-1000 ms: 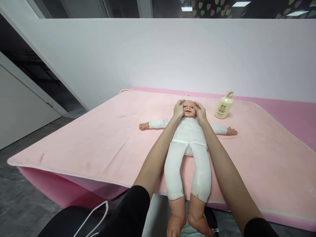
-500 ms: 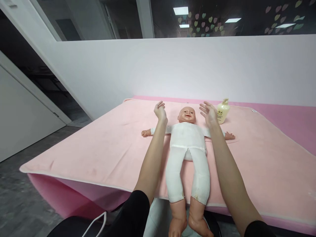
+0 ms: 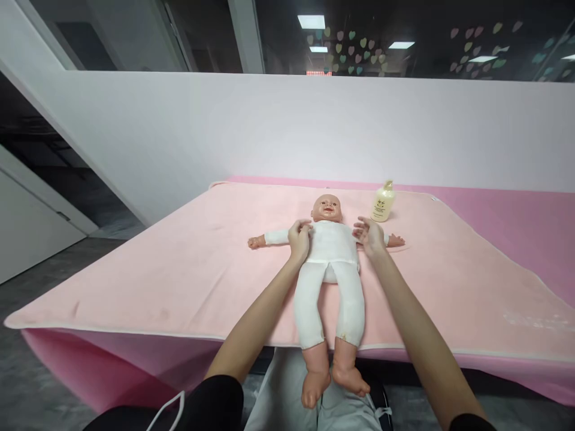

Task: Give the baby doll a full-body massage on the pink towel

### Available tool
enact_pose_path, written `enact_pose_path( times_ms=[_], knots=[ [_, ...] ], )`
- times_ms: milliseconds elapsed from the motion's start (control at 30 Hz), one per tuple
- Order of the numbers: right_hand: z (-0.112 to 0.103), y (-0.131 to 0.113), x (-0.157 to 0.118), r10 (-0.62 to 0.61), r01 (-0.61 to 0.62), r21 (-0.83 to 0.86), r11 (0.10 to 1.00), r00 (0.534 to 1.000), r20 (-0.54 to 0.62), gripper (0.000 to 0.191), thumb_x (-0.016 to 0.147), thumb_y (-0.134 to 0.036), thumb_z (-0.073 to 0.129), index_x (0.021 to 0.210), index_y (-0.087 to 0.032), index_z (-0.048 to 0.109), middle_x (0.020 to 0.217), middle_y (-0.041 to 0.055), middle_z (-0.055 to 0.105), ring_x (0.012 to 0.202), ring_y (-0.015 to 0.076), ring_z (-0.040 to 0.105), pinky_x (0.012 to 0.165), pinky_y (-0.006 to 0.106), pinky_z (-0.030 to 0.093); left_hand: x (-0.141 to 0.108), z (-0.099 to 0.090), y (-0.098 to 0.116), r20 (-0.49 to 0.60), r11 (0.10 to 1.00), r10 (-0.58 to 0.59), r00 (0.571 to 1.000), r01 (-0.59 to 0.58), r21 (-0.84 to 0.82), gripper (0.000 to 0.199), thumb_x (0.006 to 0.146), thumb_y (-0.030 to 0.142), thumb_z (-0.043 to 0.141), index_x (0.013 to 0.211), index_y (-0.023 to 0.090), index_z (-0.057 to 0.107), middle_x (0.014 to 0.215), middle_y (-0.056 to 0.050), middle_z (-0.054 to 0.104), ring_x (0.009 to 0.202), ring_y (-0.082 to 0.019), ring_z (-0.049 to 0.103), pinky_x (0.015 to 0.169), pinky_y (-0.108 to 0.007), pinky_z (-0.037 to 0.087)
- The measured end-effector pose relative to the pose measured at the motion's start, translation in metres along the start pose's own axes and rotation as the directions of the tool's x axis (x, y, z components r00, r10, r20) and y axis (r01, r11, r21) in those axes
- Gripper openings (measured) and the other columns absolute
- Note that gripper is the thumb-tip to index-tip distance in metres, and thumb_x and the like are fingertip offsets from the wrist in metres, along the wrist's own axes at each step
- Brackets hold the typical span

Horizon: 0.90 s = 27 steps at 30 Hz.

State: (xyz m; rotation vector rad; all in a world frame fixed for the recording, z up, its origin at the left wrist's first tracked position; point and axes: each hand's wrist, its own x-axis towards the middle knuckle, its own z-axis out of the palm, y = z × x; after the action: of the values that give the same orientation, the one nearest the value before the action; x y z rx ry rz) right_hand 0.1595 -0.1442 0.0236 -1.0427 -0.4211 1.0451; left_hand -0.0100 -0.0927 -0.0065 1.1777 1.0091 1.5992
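**Covered, cropped and too small to read**

Your left hand (image 3: pixel 299 240) and right hand (image 3: pixel 370 236) each hide part of the doll's (image 3: pixel 333 239) sleeves. You can't read the small print on the bottle (image 3: pixel 383 202). The bottom edge crops your trousers (image 3: pixel 287 398) and the white cord (image 3: pixel 180 407); the left edge cuts the door (image 3: pixel 36 224).

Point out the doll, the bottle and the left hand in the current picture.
Doll (image 3: pixel 331 242): head view, on the chest of its white body.
Bottle (image 3: pixel 382 206): head view, on its pale yellow front.
Left hand (image 3: pixel 299 240): head view, on the back of the hand.
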Motion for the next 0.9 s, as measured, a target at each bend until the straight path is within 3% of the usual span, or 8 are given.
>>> enact_pose_path(
  times_ms=[67,133,233,333,467,633,767,900],
  knots=[
    [-0.007,0.017,0.001,0.07,-0.069,0.009,0.998,0.996,-0.059,0.008,0.076,-0.014,0.047,0.077,-0.014,0.055,0.051,-0.0018,0.056,0.039,0.0077,0.049,0.041,0.017,0.043,-0.004,-0.005,-0.007,-0.004,0.994,-0.11,0.994,0.11,-0.026,0.015,0.063,0.014,0.048,0.069,0.017,0.061,0.062,0.002,0.057,0.045,-0.007,0.042,0.049,-0.02,0.033],
    [-0.012,0.028,0.002,0.084,-0.083,0.022,0.996,0.995,-0.047,0.005,0.073,-0.012,0.051,0.075,-0.013,0.055,0.051,-0.0003,0.057,0.04,0.0078,0.05,0.042,0.016,0.044,-0.004,-0.009,-0.007,-0.03,0.983,-0.177,0.984,0.175,-0.058,0.014,0.062,0.013,0.048,0.066,0.016,0.062,0.062,0.002,0.057,0.045,-0.007,0.041,0.049,-0.02,0.032],
    [-0.016,0.034,0.002,0.063,-0.06,0.051,0.997,0.996,-0.056,0.006,0.072,-0.01,0.05,0.073,-0.012,0.056,0.051,0.0007,0.057,0.042,0.0077,0.051,0.044,0.015,0.045,-0.006,-0.011,-0.001,-0.13,0.963,-0.254,0.958,0.239,-0.121,0.013,0.059,0.011,0.05,0.063,0.015,0.061,0.06,0.002,0.055,0.049,-0.007,0.041,0.051,-0.019,0.033],
    [-0.018,0.037,0.0,0.079,-0.069,0.07,0.995,0.985,-0.155,0.008,0.072,-0.008,0.049,0.072,-0.013,0.055,0.052,-0.0011,0.056,0.043,0.0063,0.051,0.043,0.013,0.045,-0.007,-0.012,0.001,-0.19,0.926,-0.361,0.913,0.325,-0.194,0.014,0.057,0.01,0.051,0.066,0.015,0.061,0.057,0.004,0.05,0.051,-0.007,0.042,0.053,-0.019,0.033],
    [-0.025,0.045,0.002,0.119,-0.102,0.089,0.991,0.97,-0.213,0.01,0.072,-0.008,0.05,0.074,-0.016,0.055,0.059,-0.0028,0.057,0.047,0.0049,0.053,0.044,0.01,0.046,-0.008,-0.013,-0.001,-0.169,0.886,-0.441,0.881,0.398,-0.237,0.016,0.056,0.011,0.053,0.069,0.015,0.06,0.055,0.005,0.047,0.052,-0.007,0.042,0.052,-0.019,0.033],
    [-0.032,0.052,0.011,0.167,-0.132,0.211,0.969,0.974,-0.157,0.015,0.073,-0.004,0.045,0.075,-0.019,0.046,0.063,-0.0037,0.05,0.054,0.0065,0.056,0.052,0.013,0.052,-0.012,-0.016,0.004,-0.134,0.797,-0.552,0.823,0.473,-0.375,0.027,0.054,0.009,0.048,0.078,0.017,0.058,0.053,0.007,0.044,0.05,-0.007,0.044,0.052,-0.019,0.036],
    [-0.029,0.043,0.01,0.3,-0.242,0.292,0.925,0.937,-0.176,0.018,0.071,-0.003,0.04,0.079,-0.019,0.043,0.074,0.0017,0.053,0.064,0.0095,0.059,0.055,0.017,0.055,-0.018,-0.017,0.013,-0.082,0.702,-0.643,0.762,0.543,-0.46,0.038,0.055,0.005,0.047,0.089,0.019,0.055,0.051,0.007,0.042,0.046,-0.008,0.044,0.048,-0.019,0.037],
    [-0.026,0.036,0.006,0.349,-0.282,0.311,0.908,0.918,-0.186,0.018,0.07,-0.005,0.04,0.082,-0.018,0.044,0.08,0.0037,0.055,0.069,0.0103,0.059,0.058,0.018,0.055,-0.021,-0.018,0.016,-0.082,0.661,-0.68,0.728,0.562,-0.496,0.023,0.058,0.004,0.047,0.076,0.018,0.049,0.05,0.007,0.041,0.042,-0.008,0.043,0.046,-0.02,0.038]
  ],
)
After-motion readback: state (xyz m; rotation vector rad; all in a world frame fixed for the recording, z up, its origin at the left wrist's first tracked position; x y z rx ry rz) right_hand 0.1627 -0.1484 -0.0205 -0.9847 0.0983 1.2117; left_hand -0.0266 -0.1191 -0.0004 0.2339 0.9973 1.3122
